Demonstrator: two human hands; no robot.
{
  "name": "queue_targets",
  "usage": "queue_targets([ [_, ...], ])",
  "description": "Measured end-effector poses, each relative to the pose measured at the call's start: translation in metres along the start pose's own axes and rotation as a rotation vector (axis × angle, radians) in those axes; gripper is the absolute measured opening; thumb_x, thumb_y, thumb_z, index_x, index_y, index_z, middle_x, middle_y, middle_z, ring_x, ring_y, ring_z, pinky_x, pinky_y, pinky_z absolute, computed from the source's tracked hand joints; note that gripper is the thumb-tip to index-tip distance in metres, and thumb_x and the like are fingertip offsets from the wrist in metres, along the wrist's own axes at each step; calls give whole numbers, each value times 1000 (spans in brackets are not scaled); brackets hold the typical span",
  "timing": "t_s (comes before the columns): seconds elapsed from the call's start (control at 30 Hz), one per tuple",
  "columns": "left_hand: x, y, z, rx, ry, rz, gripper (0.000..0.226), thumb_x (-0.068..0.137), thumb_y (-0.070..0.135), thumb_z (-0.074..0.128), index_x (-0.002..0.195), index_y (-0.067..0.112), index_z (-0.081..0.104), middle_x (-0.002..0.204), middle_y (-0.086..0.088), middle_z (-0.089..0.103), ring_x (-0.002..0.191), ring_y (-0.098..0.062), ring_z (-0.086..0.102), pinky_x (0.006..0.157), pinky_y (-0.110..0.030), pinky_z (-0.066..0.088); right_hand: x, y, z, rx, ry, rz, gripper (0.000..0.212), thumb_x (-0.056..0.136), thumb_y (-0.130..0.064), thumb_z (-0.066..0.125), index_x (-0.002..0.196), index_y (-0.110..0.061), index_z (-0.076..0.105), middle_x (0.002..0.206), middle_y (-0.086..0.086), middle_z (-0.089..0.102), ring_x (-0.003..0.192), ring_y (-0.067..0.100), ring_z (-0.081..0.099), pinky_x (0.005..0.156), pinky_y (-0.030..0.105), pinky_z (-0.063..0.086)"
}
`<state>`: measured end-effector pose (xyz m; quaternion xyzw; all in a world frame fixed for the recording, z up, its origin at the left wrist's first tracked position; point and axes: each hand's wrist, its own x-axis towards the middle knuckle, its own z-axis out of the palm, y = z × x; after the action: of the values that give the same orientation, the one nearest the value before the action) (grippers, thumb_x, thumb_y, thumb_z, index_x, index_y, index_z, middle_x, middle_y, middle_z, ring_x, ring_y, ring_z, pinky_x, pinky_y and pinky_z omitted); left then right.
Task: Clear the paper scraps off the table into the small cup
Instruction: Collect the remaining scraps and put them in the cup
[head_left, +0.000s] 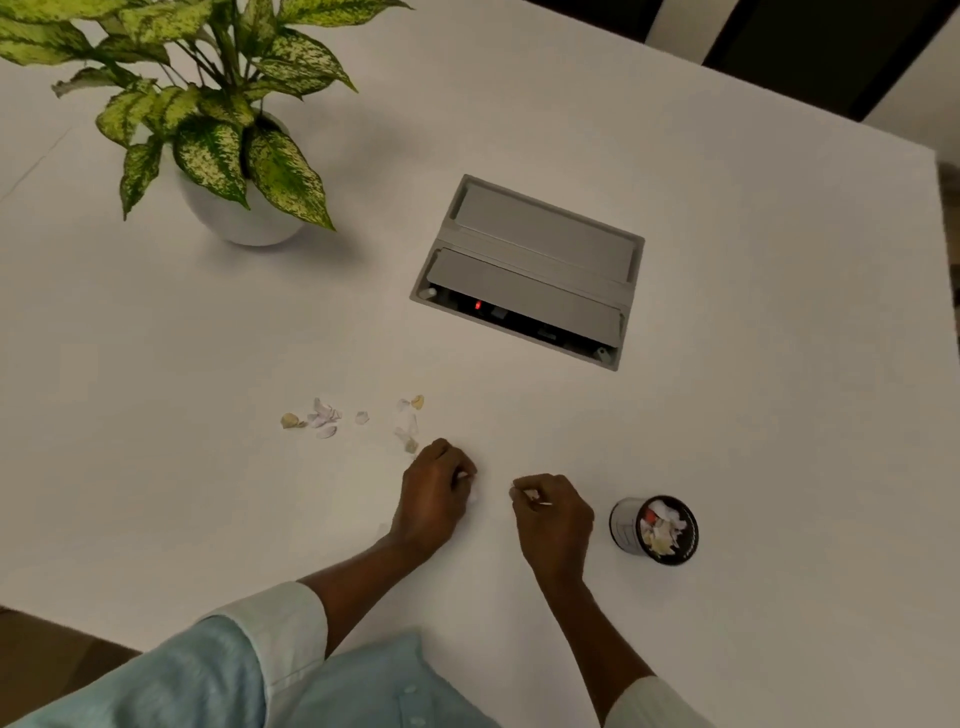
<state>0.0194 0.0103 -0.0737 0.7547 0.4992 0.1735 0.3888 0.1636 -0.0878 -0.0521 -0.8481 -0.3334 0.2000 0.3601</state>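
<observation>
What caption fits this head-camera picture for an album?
Left hand and right hand each pinch paper bits; loose paper scraps lie on the table, the small cup holds some.

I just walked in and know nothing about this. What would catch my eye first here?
Probably the big leafy plant in its white pot at the far left of the table, and the grey cable box sunk into the tabletop. Nearer, the left hand and right hand each pinch bits of paper, with loose paper scraps beyond the left hand and a small cup of scraps to the right.
</observation>
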Motion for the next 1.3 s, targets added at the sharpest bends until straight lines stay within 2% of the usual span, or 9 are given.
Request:
queue_targets([
  [0.2, -10, 77, 45, -159, -82, 94, 14, 84, 2, 77, 83, 15, 72, 86, 5, 64, 73, -6, 61, 65, -21, 53, -16, 30, -68, 18, 199, 170, 11, 79, -15, 84, 82, -24, 77, 78, -13, 73, 71, 4, 69, 67, 27, 58],
  [0.37, -14, 133, 86, -180, -197, 184, 13, 83, 4, 78, 82, 15, 71, 83, 3, 64, 70, -7, 58, 62, -13, 44, -13, 53, -116, -38, 346, 251, 8, 80, -15, 82, 85, -21, 79, 79, -6, 75, 73, 10, 68, 68, 6, 43],
  [0.53, -13, 166, 121, -141, -305, 232, 16, 80, 2, 75, 80, 16, 68, 81, 3, 61, 69, -8, 53, 60, -23, 43, -7, 70, -140, -39, 371, 315, 5, 82, -20, 79, 83, -24, 76, 80, -6, 74, 75, 11, 68, 71, 31, 54],
  [0.7, -9, 182, 139, -125, -365, 234, 10, 83, 6, 73, 83, 15, 68, 85, 3, 61, 74, -11, 55, 64, -16, 37, -4, 79, -148, -13, 380, 328, 9, 86, -13, 73, 90, -22, 75, 86, -5, 74, 79, 13, 70, 70, 29, 55],
  [0.87, -9, 179, 143, -78, -388, 345, 8, 96, 15, 61, 90, 18, 66, 91, 4, 65, 86, -15, 56, 74, -33, 47, -11, 79, -152, -52, 405, 251, 22, 91, -2, 59, 100, -17, 72, 93, -3, 74, 82, 15, 68, 67, 14, 45],
  [0.93, -11, 176, 136, -50, -365, 396, 8, 101, 25, 57, 99, 21, 65, 101, 8, 66, 97, -13, 55, 77, -35, 51, -16, 79, -150, -113, 396, 224, 29, 90, 4, 56, 106, -16, 69, 99, -1, 73, 85, 18, 68, 70, 20, 48],
  [1.1, -16, 142, 110, 252, -310, 493, 37, 98, 50, 58, 118, 19, 62, 120, 5, 55, 113, -12, 48, 58, -33, 57, -31, 89, -133, -308, 248, 98, 37, 93, -3, 59, 128, -14, 60, 126, 3, 67, 114, 25, 65, 92, 40, 53],
  [1.2, -22, 103, 93, 458, -399, 475, 60, 94, 58, 61, 132, 12, 55, 142, -5, 48, 134, -22, 42, 77, -39, 61, -41, 96, -122, -514, 151, -47, 52, 96, -15, 59, 146, -18, 48, 153, 5, 50, 142, 22, 47, 112, 52, 38],
  [1.3, -29, 63, 77, 649, -540, 480, 88, 91, 66, 59, 149, 4, 39, 165, -20, 24, 156, -37, 15, 117, -47, 39, -45, 98, -114, -644, 62, -55, 56, 104, -39, 38, 157, -20, 33, 165, 4, 31, 152, 18, 29, 121, 56, 19],
])
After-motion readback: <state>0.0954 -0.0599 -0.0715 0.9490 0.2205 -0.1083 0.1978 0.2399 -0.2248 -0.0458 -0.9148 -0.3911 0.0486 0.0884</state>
